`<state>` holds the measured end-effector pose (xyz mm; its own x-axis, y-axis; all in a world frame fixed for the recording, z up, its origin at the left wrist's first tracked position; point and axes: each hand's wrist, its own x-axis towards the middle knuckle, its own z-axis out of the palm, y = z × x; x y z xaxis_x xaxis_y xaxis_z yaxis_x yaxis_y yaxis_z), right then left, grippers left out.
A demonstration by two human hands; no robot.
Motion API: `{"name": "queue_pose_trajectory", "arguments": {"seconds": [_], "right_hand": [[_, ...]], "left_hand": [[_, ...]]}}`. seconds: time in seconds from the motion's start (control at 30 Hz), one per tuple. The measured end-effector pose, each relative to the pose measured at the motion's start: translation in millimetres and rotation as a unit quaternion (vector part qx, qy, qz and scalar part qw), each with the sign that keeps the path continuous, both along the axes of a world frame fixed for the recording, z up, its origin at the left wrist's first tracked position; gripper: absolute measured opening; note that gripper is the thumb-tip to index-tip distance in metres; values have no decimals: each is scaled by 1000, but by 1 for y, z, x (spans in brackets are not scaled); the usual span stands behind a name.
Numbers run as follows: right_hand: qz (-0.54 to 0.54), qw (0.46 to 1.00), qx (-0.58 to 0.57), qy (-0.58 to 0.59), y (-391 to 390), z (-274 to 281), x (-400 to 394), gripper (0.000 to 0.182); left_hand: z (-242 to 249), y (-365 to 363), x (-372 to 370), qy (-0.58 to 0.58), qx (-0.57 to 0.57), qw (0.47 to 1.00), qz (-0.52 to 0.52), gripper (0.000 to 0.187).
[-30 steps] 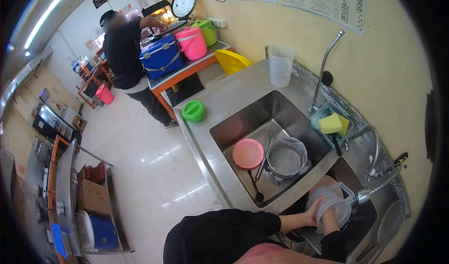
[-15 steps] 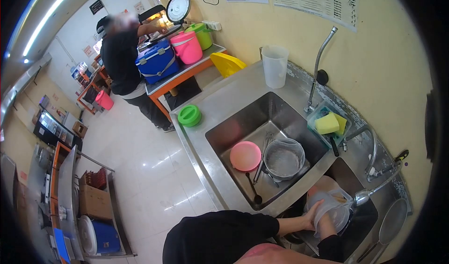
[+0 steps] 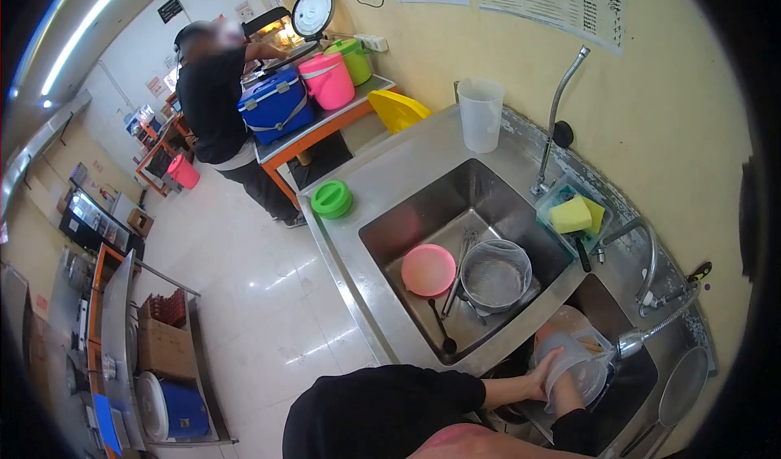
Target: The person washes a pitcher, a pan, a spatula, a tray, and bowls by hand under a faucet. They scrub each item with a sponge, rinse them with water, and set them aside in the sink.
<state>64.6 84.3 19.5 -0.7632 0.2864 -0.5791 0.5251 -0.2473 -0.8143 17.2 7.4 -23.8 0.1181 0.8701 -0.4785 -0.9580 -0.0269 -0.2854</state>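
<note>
A translucent jug sits in the lower right of the frame, over the lower sink basin and just beside the spray head; the left hand curls around it near the rim, holding it steady; the right hand reaches up into its mouth from the bottom of the frame, its fingers blurred behind the plastic, so I cannot tell whether they are spread or grip something.

The step in hand looks like work on the inside of the jug; the next move, as I judge it, calls for a firm left hold and a free way out for the right wrist past the rim.

The jug lies tilted well over, its mouth towards the lower left and its closed end towards the right; its long axis seems to run roughly across the frame, though foreshortening hides the exact slant; its handle cannot be made out clearly.

At the centre, a pink bowl and a round container stand in the other basin.
</note>
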Motion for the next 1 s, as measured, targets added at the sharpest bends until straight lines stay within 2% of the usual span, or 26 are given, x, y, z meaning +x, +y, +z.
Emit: {"name": "queue_pose_trajectory", "arguments": {"seconds": [0.27,0.37,0.57,0.67,1.0], "right_hand": [[-1,1000,1,2,0,1,-2,32],[0,1000,1,1,1,0,0,32],[-5,1000,1,1,1,0,0,32],[-5,1000,2,1,2,1,2,32],[-11,1000,3,-1,1,-2,7,31]], "left_hand": [[0,1,2,44,15,999,11,96],[20,-6,-2,31,-3,1000,1,95],[-4,2,3,30,13,999,1,96],[15,-3,0,19,16,1000,8,95],[5,2,3,34,12,999,17,92]]}}
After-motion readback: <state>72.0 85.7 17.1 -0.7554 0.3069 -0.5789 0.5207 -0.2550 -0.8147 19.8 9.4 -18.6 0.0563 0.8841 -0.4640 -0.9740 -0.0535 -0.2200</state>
